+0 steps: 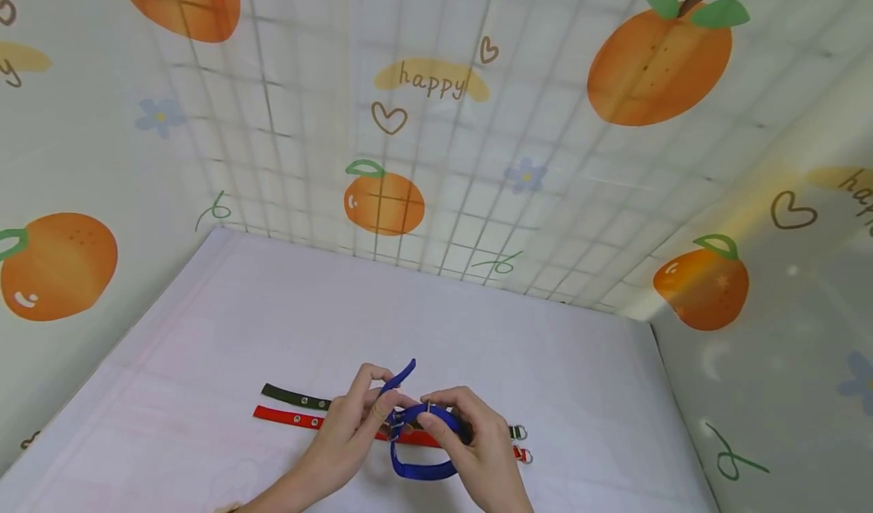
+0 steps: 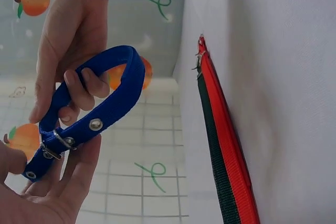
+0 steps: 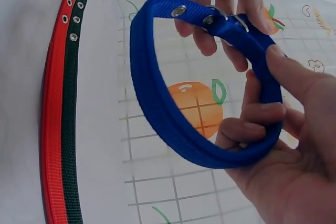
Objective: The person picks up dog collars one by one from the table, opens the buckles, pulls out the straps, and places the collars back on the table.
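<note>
Both hands hold a blue collar (image 3: 157,103), bent into a loop above the table, with metal eyelets and a metal buckle (image 2: 52,148). My left hand (image 1: 351,426) pinches the strap end beside the buckle, and the free tip (image 1: 404,375) points up past its fingers. The right hand (image 1: 480,441) grips the loop on the other side of the buckle, its fingers curled through the loop and its thumb on the band. In the right wrist view the strap passes through the buckle.
Under the hands, a red collar (image 1: 280,416) and a dark green collar (image 1: 283,395) lie straight, side by side, on the white table (image 1: 409,308). Their D-rings are at the right end. Printed curtains (image 1: 546,217) with a grid pattern behind surround the table.
</note>
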Demonstrator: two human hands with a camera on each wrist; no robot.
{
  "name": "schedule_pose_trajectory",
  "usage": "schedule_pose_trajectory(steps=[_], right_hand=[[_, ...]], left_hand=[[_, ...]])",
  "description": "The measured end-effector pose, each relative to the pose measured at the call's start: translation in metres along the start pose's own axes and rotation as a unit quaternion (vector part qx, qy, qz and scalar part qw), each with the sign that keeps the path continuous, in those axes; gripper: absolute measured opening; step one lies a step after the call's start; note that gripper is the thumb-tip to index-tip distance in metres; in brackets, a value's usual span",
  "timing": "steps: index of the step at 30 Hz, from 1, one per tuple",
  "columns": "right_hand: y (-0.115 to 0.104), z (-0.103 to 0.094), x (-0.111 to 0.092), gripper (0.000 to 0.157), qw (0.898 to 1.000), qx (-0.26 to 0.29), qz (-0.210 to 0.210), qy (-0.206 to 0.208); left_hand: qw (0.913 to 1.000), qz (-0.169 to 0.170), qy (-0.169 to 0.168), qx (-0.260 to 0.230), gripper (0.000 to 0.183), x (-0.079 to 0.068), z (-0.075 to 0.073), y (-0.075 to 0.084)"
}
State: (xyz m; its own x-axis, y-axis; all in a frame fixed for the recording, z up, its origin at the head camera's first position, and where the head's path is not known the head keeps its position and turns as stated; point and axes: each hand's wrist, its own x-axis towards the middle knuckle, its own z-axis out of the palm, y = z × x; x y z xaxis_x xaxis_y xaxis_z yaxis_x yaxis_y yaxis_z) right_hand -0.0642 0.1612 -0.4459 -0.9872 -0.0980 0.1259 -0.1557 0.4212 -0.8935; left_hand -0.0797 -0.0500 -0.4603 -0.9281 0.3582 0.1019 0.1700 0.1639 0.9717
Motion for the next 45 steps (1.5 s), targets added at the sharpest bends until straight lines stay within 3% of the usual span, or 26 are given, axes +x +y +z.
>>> schedule_pose_trajectory(steps=[3,10,15,22,28,33,37,41,45], right_hand=[[0.001,0.0,0.0,0.013,1.0,-0.006,-0.005,0.011],[-0.003,0.0,0.0,0.012,0.999,0.019,0.019,0.029],[-0.003,0.0,0.001,0.014,0.999,0.01,0.038,0.038],[-0.002,0.001,0.0,0.022,0.999,0.024,0.033,0.033],[0.001,0.0,0.001,0.021,1.0,0.0,0.013,0.02],[0.002,0.003,0.002,0.019,0.997,-0.052,-0.017,0.053],[0.0,0.006,0.003,0.004,0.997,-0.037,-0.005,0.071],[-0.001,0.011,0.004,0.016,0.998,-0.016,0.018,0.053],[-0.002,0.016,0.005,0.023,0.999,-0.013,0.035,0.028]], left_hand=[[1.0,-0.003,-0.005,-0.008,0.026,0.0,0.001,0.0],[0.9967,0.004,-0.051,-0.063,0.029,0.0,0.002,-0.003],[0.9965,0.008,-0.054,-0.063,0.03,0.0,0.002,-0.005],[0.9967,0.003,-0.046,-0.067,0.03,0.001,0.003,-0.008],[0.9996,-0.007,-0.004,-0.028,0.025,0.001,0.002,-0.006],[0.9994,0.004,-0.013,0.031,0.025,0.0,0.004,-0.006],[0.9978,0.007,-0.031,0.057,0.028,-0.002,0.006,-0.007],[0.9968,0.016,-0.036,0.069,0.031,-0.002,0.008,-0.007],[0.9946,0.041,-0.017,0.094,0.029,-0.002,0.01,-0.008]])
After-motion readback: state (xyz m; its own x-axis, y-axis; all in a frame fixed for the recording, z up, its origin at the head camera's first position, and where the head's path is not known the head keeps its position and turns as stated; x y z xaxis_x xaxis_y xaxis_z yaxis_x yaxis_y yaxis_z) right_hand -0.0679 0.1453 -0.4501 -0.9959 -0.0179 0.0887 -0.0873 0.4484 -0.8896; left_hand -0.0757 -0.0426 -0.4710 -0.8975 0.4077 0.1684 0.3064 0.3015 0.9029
